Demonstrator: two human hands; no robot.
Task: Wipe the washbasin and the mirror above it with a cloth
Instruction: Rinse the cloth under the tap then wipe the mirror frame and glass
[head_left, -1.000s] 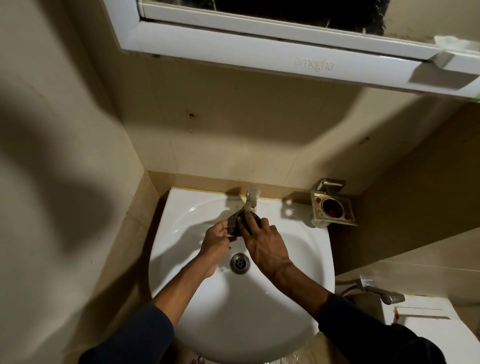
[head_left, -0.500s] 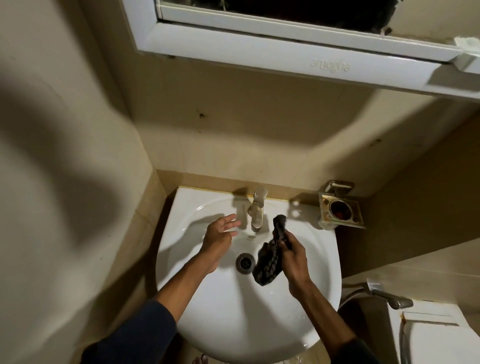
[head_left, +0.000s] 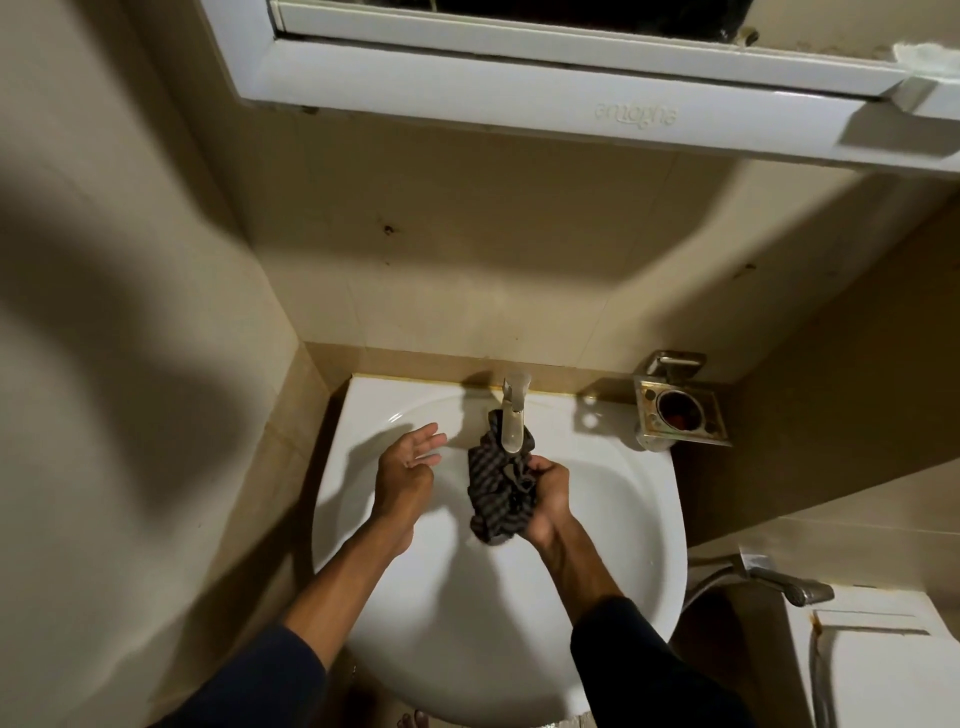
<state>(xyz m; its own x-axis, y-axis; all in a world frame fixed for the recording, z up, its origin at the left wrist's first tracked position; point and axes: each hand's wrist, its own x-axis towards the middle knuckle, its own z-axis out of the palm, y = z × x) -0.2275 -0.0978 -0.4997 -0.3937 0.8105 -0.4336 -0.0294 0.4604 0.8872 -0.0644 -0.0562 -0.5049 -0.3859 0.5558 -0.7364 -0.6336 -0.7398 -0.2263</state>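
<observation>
The grip of the right hand (head_left: 548, 493) is closed around a bunched part of the cloth (head_left: 496, 488), which hangs in loose folds below the tap (head_left: 513, 415) and above the bowl of the washbasin (head_left: 613, 519). The left hand (head_left: 405, 470) is empty, fingers spread wide, apart from the cloth and held above the left side of the bowl.

Handling: the cloth is dark, striped and soft, and it drapes without holding a shape. It is probably light; whether it is wet cannot be told. Take hold by gathering a wad into the palm so that a flat pad faces outward; a pinch at one corner would leave the rest trailing.

Surface: the basin is white, glazed and smooth, so likely slippery when wet. Curved walls call for pressure that follows the bowl.

Room: a narrow corner with tiled walls. The mirror (head_left: 519, 15) sits high in a white frame (head_left: 545, 98). A metal holder (head_left: 680, 410) stands at the basin's right.
</observation>
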